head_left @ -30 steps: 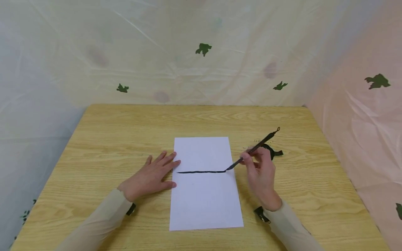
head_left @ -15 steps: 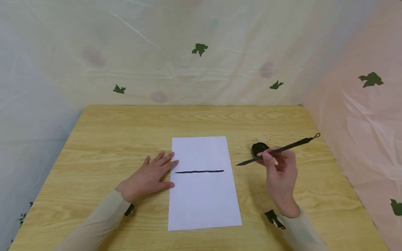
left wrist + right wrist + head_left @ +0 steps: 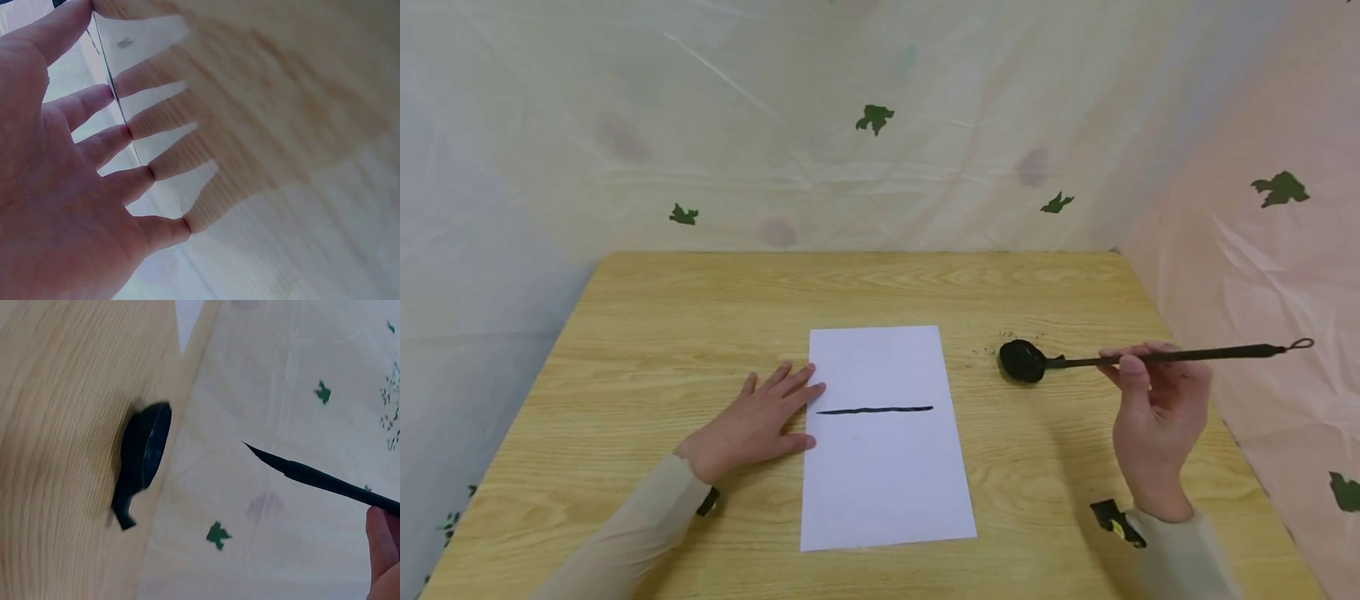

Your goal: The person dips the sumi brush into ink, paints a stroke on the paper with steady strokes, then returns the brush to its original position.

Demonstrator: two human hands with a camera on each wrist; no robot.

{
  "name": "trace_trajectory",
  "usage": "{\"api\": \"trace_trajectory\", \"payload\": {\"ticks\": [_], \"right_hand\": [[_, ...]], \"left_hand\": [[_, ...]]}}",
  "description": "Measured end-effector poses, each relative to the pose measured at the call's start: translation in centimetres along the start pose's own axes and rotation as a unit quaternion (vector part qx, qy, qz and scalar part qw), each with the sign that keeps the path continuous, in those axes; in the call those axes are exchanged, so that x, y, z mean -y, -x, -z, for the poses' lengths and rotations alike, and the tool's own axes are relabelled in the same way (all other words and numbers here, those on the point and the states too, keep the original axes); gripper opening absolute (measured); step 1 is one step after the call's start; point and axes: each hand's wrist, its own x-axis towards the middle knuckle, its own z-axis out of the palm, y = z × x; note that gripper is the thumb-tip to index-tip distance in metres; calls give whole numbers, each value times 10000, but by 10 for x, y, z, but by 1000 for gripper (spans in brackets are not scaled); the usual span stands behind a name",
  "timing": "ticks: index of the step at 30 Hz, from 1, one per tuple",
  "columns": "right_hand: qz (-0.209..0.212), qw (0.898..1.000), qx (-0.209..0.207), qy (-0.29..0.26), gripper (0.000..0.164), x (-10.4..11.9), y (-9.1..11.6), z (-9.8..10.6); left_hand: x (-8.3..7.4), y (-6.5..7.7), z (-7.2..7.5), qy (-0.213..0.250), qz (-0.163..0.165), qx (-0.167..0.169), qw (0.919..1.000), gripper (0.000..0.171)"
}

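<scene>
My right hand [image 3: 1161, 425] pinches a dark ink brush [image 3: 1210, 356] by its handle, right of the paper. In the head view the brush's front end overlaps the small handle of a black ink dish [image 3: 1022, 361]. The right wrist view has the pointed bristles [image 3: 265, 457] in the air, apart from the dish [image 3: 145, 447]. With fingers spread, my left hand [image 3: 756, 421] rests at the left edge of a white paper sheet [image 3: 883, 475]. One black horizontal stroke [image 3: 875, 410] crosses the sheet's middle. The left wrist view shows this hand's palm side [image 3: 69, 175].
A wood-grain table [image 3: 700, 308] carries everything. Small dark specks [image 3: 988, 350] lie around the dish. Pale sheeting [image 3: 760, 150] with green shapes hangs behind the table, and pinkish sheeting [image 3: 1262, 275] on the right.
My right hand has lifted the brush off the stroke's right end and carried it right, past the ink dish, its handle now nearly level. The left hand stays on the paper.
</scene>
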Motion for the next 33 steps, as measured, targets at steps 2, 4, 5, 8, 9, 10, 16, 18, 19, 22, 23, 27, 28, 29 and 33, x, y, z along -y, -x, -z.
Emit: {"api": "trace_trajectory", "payload": {"ticks": [2, 4, 5, 8, 9, 10, 16, 18, 19, 22, 23, 27, 28, 29, 33], "right_hand": [[12, 10000, -76, 36, 24, 0, -5, 7], [7, 9998, -111, 142, 23, -2, -8, 14], [6, 9996, -84, 254, 23, -3, -9, 17], [73, 9938, 169, 1101, 21, -6, -10, 25], [120, 9888, 290, 1457, 20, -7, -11, 27], [185, 9808, 433, 1893, 20, -8, -11, 29], [749, 9093, 1315, 3877, 21, -18, -9, 41], [1007, 8976, 1597, 3983, 31, -22, -7, 45], [1128, 8972, 1752, 3893, 36, -25, -6, 47], [1482, 8820, 2311, 3829, 43, -31, -3, 57], [1545, 8709, 2565, 3898, 42, -32, -2, 61], [1929, 7917, 3676, 4482, 44, -33, 1, 79], [2023, 7702, 3930, 4599, 45, -33, 2, 83], [2115, 7514, 4155, 4668, 46, -33, 3, 86], [2318, 7065, 4806, 4650, 47, -34, 5, 95]], "left_hand": [[0, 0, 0, -12, -3, -8, 10000, 73], [-1, 0, 0, -31, -17, -7, 10000, 73], [-1, -1, 0, -35, -23, -2, 10000, 73], [-1, -1, 1, -38, -29, 18, 10000, 73], [-1, -1, 1, -37, -31, 17, 10000, 73], [-1, -1, 1, -31, -20, 22, 10000, 73], [0, -1, 1, -32, -48, -11, 10000, 72], [1, -1, 1, -41, -56, -3, 10000, 72], [1, -1, 1, -55, -48, 0, 10000, 72], [1, -1, 1, -81, -47, 6, 10000, 72], [1, -1, 1, -85, -44, 8, 10000, 72], [0, 0, 1, -64, -40, 22, 10000, 73], [0, 0, 1, -49, -37, 24, 10000, 73], [0, 0, 1, -39, -35, 28, 10000, 73], [0, 0, 1, -25, -39, 20, 10000, 73]]}}
